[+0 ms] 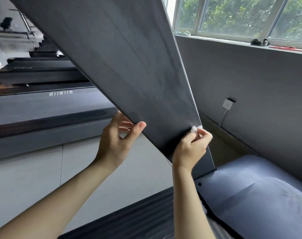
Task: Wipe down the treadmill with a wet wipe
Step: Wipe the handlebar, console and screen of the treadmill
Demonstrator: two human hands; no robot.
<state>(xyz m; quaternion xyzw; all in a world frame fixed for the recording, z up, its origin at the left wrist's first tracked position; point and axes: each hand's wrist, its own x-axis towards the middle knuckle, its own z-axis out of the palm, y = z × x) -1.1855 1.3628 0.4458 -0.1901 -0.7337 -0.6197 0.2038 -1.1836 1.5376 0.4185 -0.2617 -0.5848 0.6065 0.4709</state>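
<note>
A: What does the right hand [191,147] hold?

B: It pinches a small white wet wipe [195,128] against the lower part of the treadmill upright [129,66], near its right edge.

A: And the left hand [117,140]?

B: It grips the upright's left edge, thumb in front. Below are the grey motor cover [259,190] and the black belt [138,216].

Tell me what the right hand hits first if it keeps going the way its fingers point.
The right hand, pinching a small white wipe, points up along the treadmill's grey upright panel. It is already at the panel's lower right edge, so it would probably just slide along that surface; depth is hard to judge.
</note>
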